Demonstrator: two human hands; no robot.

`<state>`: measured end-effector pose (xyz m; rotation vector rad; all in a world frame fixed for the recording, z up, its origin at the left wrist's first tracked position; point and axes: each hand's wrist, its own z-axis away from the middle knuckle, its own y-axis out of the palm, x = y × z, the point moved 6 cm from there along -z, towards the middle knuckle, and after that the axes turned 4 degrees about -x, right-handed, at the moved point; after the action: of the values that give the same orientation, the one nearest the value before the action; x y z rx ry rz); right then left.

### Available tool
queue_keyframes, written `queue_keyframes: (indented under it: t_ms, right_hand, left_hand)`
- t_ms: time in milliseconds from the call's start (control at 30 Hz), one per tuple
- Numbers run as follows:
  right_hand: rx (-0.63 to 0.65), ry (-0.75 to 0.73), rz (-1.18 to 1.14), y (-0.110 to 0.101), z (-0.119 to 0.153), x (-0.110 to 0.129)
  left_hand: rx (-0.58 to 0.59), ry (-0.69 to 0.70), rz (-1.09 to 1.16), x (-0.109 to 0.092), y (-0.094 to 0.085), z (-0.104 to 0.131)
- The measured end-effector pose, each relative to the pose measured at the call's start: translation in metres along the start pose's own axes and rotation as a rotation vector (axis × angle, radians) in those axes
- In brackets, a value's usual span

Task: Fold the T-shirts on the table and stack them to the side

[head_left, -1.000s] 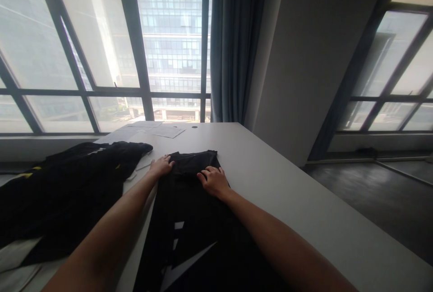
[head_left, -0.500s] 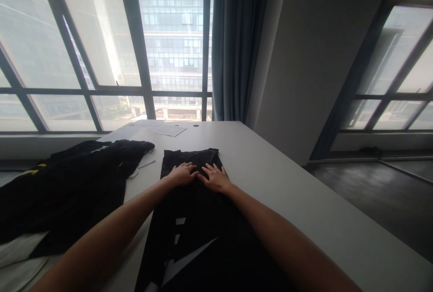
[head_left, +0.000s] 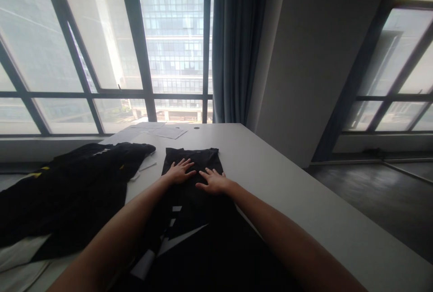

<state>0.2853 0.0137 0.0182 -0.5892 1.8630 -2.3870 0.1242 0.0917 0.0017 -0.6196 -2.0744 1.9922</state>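
Observation:
A black garment with white printed shapes lies lengthwise on the white table, its narrow folded end away from me. My left hand rests flat on the upper left part of that end, fingers spread. On the right half, my right hand lies palm down on the cloth, also with fingers apart. A small gap separates the two hands, and neither grips the fabric. The lower part of the garment runs dark between my forearms, where its edges are hard to make out.
Another black garment with yellow and white patches lies at the left of the table. Paper sheets are at the far edge, before the windows. A curtain and a grey pillar stand behind; the table edge slants down right.
My hands have shifted slightly apart on the cloth, the right one a little lower. The printed shapes have moved up and left, and the near part of the garment looks wider.

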Motion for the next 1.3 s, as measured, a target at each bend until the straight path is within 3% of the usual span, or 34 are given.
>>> queue_keyframes:
  t_ms: [67,200,333,433,533,633,833,1033,1133,1200,1300]
  right_hand:
    - [0.022,-0.003,0.021,0.005,-0.002,0.004]
    - [-0.06,0.007,0.037,0.003,-0.024,-0.009]
    - [-0.241,0.024,0.132,-0.021,-0.047,-0.024]
    - [-0.369,0.054,0.177,-0.034,-0.044,-0.02]
    - [-0.229,0.148,0.118,-0.022,-0.029,-0.011]
    - [-0.104,0.269,0.075,-0.005,-0.012,-0.003]
    - [-0.07,0.351,0.038,0.001,-0.018,-0.002]
    - [-0.222,0.194,0.034,-0.013,-0.05,-0.023]
    - [-0.361,0.192,0.004,-0.026,-0.041,-0.037]
    - [-0.418,0.253,0.008,-0.036,-0.024,-0.047]
    - [-0.367,0.368,0.053,-0.046,0.006,-0.066]
  left_hand:
    - [-0.074,0.006,-0.036,-0.002,-0.007,-0.004]
    - [-0.227,-0.075,-0.098,-0.005,-0.025,0.002]
    - [-0.157,-0.142,-0.092,-0.006,-0.03,0.021]
    - [-0.065,-0.177,-0.066,-0.002,-0.024,0.032]
    - [0.011,-0.223,-0.025,0.002,-0.014,0.035]
    - [-0.003,-0.239,-0.029,0.001,-0.008,0.029]
    - [-0.037,-0.284,-0.017,0.012,-0.003,0.012]
    - [-0.188,-0.287,0.074,0.018,-0.015,0.012]
    - [-0.237,-0.25,0.069,0.012,-0.027,0.03]
    - [-0.193,-0.251,0.01,0.008,-0.032,0.046]
    - [-0.096,-0.291,-0.039,0.005,-0.038,0.069]
